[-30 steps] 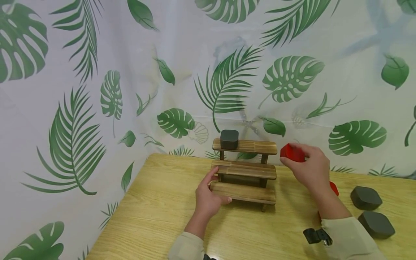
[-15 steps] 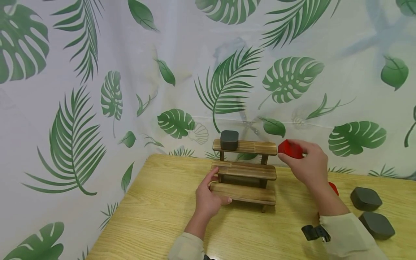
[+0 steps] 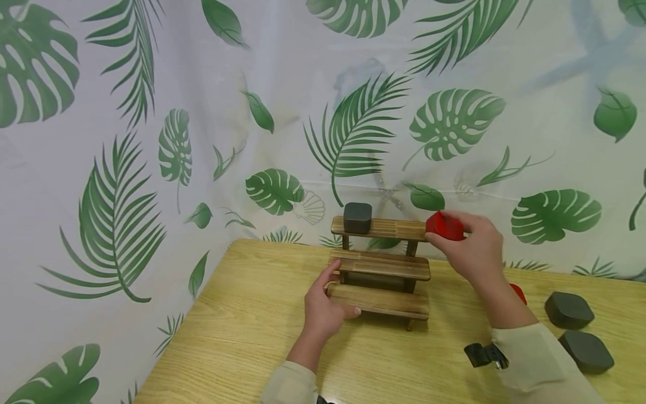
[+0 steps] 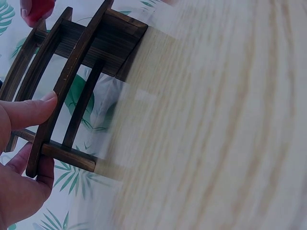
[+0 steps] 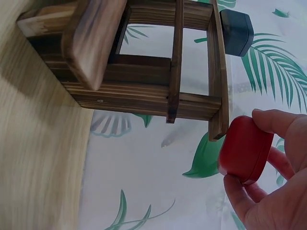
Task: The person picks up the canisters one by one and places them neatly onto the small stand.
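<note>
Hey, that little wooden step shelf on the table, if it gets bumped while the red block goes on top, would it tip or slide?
The wooden step shelf looks rigid, and probably light, given its thin slats. It stands on narrow legs, so a bump at the top step might slide or rock it. The left hand holding its lower steps likely steadies it while the right hand brings the red block.

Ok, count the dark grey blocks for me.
3. One dark grey block sits on the stand's top shelf at its left end; two more lie on the table at far right. Others could be hidden behind the right forearm.
</note>
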{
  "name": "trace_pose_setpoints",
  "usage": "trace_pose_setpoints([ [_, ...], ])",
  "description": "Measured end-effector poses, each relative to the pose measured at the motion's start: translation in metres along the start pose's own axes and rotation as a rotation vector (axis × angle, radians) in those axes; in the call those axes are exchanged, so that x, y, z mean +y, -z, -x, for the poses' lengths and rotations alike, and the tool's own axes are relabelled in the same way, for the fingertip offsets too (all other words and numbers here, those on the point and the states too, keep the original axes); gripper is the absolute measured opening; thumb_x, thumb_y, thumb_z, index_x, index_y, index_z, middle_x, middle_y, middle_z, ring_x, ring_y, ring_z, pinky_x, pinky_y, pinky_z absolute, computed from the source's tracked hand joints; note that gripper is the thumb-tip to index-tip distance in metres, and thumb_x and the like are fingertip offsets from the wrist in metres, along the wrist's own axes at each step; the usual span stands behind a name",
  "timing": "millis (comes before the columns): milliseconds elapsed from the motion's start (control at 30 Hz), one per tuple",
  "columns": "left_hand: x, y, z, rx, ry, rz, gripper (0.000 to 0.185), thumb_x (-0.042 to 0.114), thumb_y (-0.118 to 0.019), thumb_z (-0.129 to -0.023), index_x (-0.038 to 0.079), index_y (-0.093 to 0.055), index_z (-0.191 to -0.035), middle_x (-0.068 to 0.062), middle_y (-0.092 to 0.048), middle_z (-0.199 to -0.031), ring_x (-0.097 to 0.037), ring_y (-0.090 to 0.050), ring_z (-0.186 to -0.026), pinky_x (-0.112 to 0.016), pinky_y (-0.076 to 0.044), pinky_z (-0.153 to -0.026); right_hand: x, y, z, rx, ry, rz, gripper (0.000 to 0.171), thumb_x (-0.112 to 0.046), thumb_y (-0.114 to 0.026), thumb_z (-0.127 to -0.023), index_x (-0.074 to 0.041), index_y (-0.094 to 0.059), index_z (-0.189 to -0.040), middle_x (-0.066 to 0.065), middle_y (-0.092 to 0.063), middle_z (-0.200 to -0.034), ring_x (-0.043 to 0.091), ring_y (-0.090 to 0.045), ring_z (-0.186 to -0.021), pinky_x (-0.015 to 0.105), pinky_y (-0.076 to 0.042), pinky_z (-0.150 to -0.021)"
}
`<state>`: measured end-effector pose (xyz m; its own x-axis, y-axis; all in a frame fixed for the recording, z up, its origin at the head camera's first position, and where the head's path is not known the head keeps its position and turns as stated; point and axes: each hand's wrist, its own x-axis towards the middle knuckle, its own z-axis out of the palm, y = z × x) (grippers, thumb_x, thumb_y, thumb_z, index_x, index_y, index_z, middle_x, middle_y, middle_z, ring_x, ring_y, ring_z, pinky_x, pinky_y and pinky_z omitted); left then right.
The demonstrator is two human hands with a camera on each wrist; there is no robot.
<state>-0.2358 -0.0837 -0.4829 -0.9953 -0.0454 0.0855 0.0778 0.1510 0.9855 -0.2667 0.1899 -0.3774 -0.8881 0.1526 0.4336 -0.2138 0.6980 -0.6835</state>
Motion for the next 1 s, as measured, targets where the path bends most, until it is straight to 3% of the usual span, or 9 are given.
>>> trace_pose_setpoints([
  [233,0.000,-0.001,0.000,0.008,0.005,-0.005,0.106,-0.016,-0.088,-0.058,0.039,-0.054,-0.142,-0.004,-0.057,-0.125,-0.027,-0.054,-0.092,-0.032,-0.053,-0.061,-0.008,-0.004,-0.004,-0.001,0.007,0.013,0.053,-0.028,-0.077,-0.088,-0.004,-0.063,-0.133,0.023,-0.056,-0.129,0.043,-0.048,-0.116,0.060,-0.053,-0.077],
  [433,0.000,-0.001,0.000,0.006,-0.001,-0.013,0.105,-0.015,-0.088,-0.059,0.039,-0.054,-0.142,-0.003,-0.057,-0.124,-0.020,-0.048,-0.063,-0.033,-0.052,-0.056,-0.014,-0.008,-0.007,-0.021,0.002,0.020,0.055,-0.032,-0.077,-0.088,-0.005,-0.063,-0.134,0.024,-0.055,-0.130,0.044,-0.046,-0.116,0.060,-0.053,-0.078],
  [667,-0.001,0.000,-0.001,0.001,0.001,-0.019,0.104,-0.015,-0.088,-0.060,0.039,-0.053,-0.142,-0.003,-0.056,-0.125,-0.016,-0.041,-0.053,-0.032,-0.051,-0.054,-0.021,-0.013,-0.010,-0.046,0.000,0.011,0.054,-0.030,-0.079,-0.087,-0.007,-0.063,-0.134,0.023,-0.054,-0.130,0.043,-0.046,-0.117,0.059,-0.053,-0.077],
  [1000,-0.001,0.000,-0.001,0.001,0.006,-0.009,0.105,-0.016,-0.088,-0.060,0.039,-0.053,-0.142,-0.003,-0.056,-0.125,-0.019,-0.053,-0.068,-0.032,-0.053,-0.058,-0.030,-0.026,-0.012,-0.065,0.024,0.017,0.053,-0.029,-0.080,-0.085,-0.009,-0.065,-0.132,0.023,-0.053,-0.128,0.044,-0.047,-0.115,0.059,-0.054,-0.076],
])
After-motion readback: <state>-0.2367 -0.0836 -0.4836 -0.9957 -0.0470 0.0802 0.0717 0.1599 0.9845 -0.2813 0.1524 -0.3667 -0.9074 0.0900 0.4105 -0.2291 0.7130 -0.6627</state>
